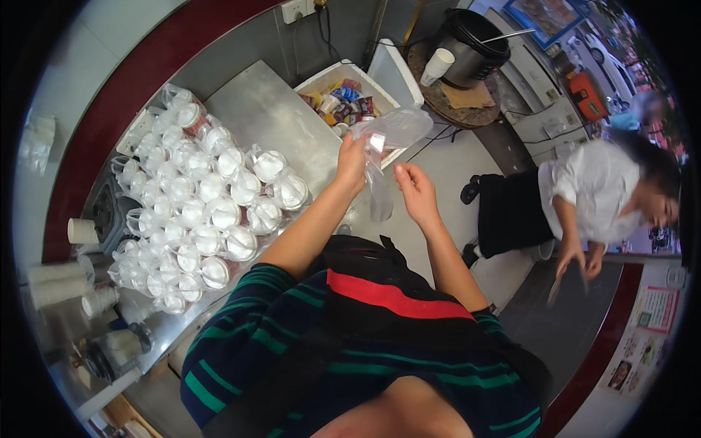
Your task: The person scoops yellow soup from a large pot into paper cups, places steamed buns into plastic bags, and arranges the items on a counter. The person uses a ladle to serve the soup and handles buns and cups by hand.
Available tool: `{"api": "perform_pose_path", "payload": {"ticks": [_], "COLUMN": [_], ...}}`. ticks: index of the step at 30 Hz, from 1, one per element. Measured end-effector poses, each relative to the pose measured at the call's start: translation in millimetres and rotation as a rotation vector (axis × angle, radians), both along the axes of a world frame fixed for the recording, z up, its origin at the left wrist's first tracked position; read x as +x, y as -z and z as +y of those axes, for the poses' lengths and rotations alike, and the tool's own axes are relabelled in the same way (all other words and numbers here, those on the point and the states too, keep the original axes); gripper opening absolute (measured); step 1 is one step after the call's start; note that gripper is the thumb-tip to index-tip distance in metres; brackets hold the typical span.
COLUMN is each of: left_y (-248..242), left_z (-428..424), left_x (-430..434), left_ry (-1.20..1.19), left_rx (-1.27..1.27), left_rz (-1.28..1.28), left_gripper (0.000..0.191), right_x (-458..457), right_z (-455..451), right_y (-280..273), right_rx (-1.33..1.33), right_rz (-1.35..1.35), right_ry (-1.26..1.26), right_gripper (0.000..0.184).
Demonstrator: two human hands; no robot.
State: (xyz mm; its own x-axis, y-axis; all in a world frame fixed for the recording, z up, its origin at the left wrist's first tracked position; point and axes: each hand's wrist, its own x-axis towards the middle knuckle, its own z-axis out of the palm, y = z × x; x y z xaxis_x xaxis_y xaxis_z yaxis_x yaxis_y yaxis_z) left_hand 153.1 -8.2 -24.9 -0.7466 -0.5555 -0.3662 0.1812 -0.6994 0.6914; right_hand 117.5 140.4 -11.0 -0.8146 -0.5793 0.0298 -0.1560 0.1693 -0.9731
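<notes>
My left hand [352, 162] is closed on a thin translucent plastic bag [405, 128], with part of it hanging down below the fingers. A small pale and reddish item shows at the bag beside my fingertips; what it is I cannot tell. My right hand [417, 191] is raised just right of the bag's hanging part, fingers slightly curled and holding nothing that shows. Beyond my hands sits a white foam box [392, 99] of small packaged goods [345, 104]. To the left, many lidded cups in clear plastic bags [211, 186] crowd the steel counter [263, 109].
A foam lid [395, 74] leans beside the box. Behind it, a round board [476, 112] bears a dark cooker [471, 46] and stacked paper cups [437, 67]. At the right stands a person in a white shirt [591, 186]. More cups [83, 230] are at the far left.
</notes>
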Motion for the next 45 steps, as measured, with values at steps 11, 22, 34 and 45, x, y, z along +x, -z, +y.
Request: {"api": "perform_pose_path", "payload": {"ticks": [11,22,34,45], "left_y": [38,2,-2,35], "left_z": [-55,-42,-35,-42], "left_x": [-75,-99,-162,-124], "left_ry": [-0.292,0.047,0.086,-0.557], "left_rx": [-0.194,-0.852,-0.224,0.455], "left_rz": [-0.293,-0.415,-0.046,0.075], "left_gripper": [0.031,0.017,0.018,0.015], "right_x": [-141,-277,-281,-288], "right_z": [-59,-100,-103,-140], "right_y": [30,11,-3,8], "right_rx": [-0.068,-0.005,-0.152,-0.128], "right_rz": [-0.461,-0.462,-1.179,-1.197], "right_ry": [-0.378,-0.395,-0.836,-0.726], "right_gripper": [0.015,0.014,0.026,0.004]}}
